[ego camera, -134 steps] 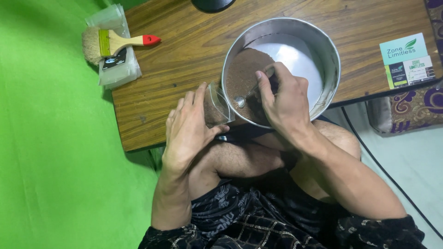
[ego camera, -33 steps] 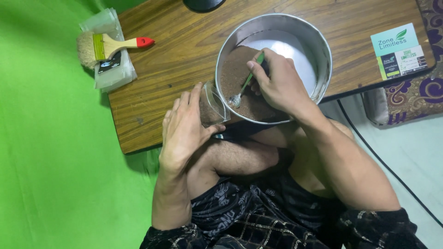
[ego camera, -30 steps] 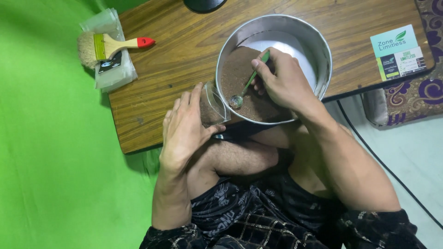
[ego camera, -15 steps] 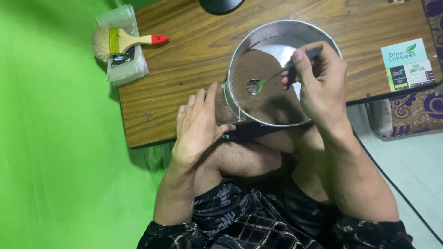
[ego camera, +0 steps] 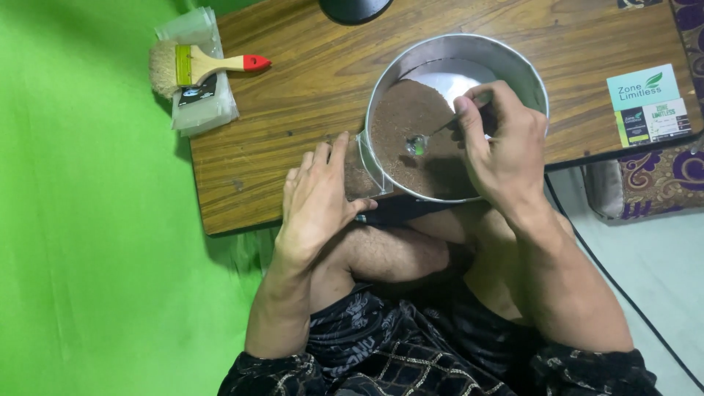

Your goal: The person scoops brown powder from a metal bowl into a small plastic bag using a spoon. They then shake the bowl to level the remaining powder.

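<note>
Green backdrop (ego camera: 81, 220) at far left, plain, reaching up to the worktop (ego camera: 308, 81), a wood-grain surface. On its left end: a brush (ego camera: 192, 66) with pale bristles, a wooden handle and a red tip, lying across a clear packet (ego camera: 202, 110). Left hand (ego camera: 317, 196): fingers together and curved, wrapped around a small clear cup (ego camera: 363, 174) that stands touching the pan's near-left wall; brown powder shows inside it, level hard to read. Pan (ego camera: 513, 62): round, metal, high-walled, on the worktop's near edge, with brown powder (ego camera: 411, 139) heaped over its left half and bare pale bottom at the far right. Spoon (ego camera: 419, 143): small, metal, bowl held just over the powder; half a second earlier it sat higher and nearer the cup, so it has dropped back toward the heap, which reads as the start of another scoop, not a tipping-out. Right hand (ego camera: 506, 147): pinching the spoon handle between thumb and fingers, wrist over the pan's near rim. Card (ego camera: 649, 106), white and green, at the worktop's right end. Patterned cushion (ego camera: 660, 180) below it, on the floor.
</note>
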